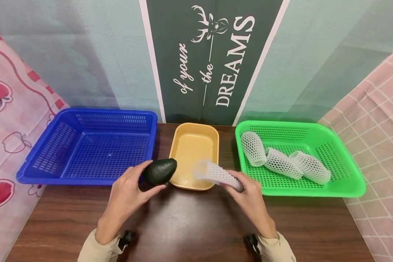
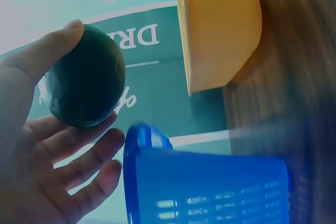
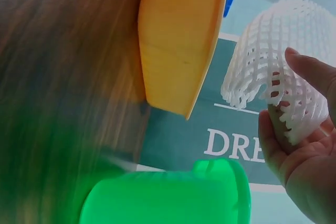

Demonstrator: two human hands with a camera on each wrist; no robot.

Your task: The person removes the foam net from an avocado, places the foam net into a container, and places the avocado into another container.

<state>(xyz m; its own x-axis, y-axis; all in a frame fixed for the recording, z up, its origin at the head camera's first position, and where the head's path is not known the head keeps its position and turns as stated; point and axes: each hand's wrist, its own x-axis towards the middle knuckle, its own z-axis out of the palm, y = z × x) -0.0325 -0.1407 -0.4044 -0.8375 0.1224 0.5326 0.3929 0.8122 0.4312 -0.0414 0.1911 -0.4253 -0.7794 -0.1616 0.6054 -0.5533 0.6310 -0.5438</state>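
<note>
At the near left of the yellow tray (image 1: 194, 145), the smooth avocado (image 1: 159, 171) could slip if the left hand (image 1: 126, 191), its fingers pinching it, loosens, while the right hand (image 1: 249, 192) grips foam netting (image 1: 218, 173).

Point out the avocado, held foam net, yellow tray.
avocado (image 2: 86, 77), left wrist view, middle of its dark skin
held foam net (image 1: 220, 174), head view, side of mesh
yellow tray (image 1: 194, 145), head view, bare inner floor
</note>
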